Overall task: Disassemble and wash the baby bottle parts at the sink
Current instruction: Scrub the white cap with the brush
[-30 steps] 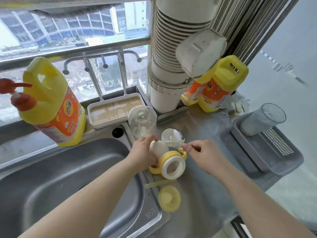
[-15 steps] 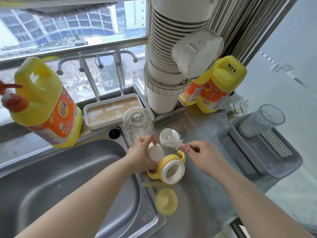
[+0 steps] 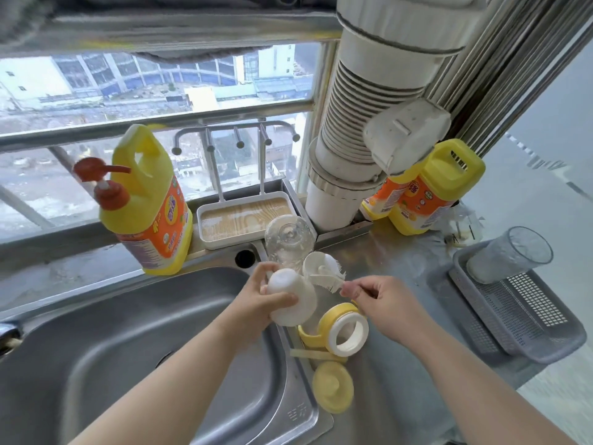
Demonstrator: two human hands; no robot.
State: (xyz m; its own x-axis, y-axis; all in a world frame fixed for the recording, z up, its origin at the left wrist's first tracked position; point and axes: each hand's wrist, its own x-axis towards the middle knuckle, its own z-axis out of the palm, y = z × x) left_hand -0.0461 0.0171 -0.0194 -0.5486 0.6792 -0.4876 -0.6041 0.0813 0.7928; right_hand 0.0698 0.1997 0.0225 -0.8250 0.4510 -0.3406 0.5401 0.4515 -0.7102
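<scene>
**Over the sink rim, both hands busy with bottle parts**

At the sink's right edge, the left hand is curling round a white bottle body, lifted clear of the counter. The right hand is pinching a small white brush touching it. A yellow collar and yellow cap are lying just below.
</scene>
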